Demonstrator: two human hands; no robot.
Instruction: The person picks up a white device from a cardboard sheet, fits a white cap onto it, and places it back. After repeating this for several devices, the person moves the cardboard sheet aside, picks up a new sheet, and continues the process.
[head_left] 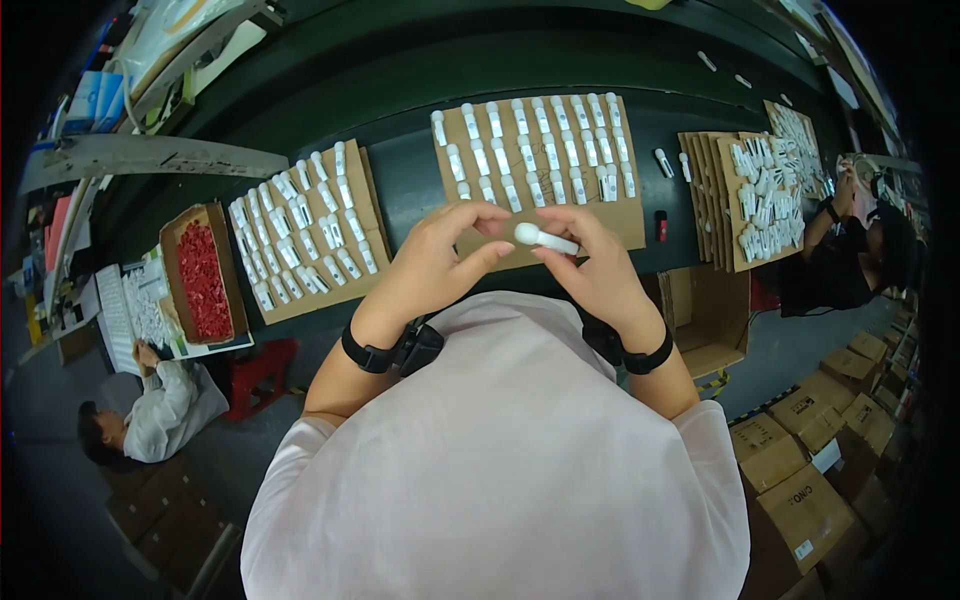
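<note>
Between thumb and fingers, my right hand [600,262] pinches a small white stick with a round ball-like head [540,239], its head pointing left. My left hand [440,248] holds nothing; its thumb and fingers are apart, curved toward that head without touching it. Just beyond both hands lies a cardboard sheet [625,222] carrying rows of similar white round-headed sticks [540,150]. To the left, a second cardboard sheet [372,205] bears more of them in rows.
A box of red pieces [205,280] stands far left, by a seated person [165,410]. At right are stacked cardboard sheets [712,200] heaped with white sticks, a small red-and-black item [661,226] and another person [840,250]. An open carton [705,325] sits below the table edge.
</note>
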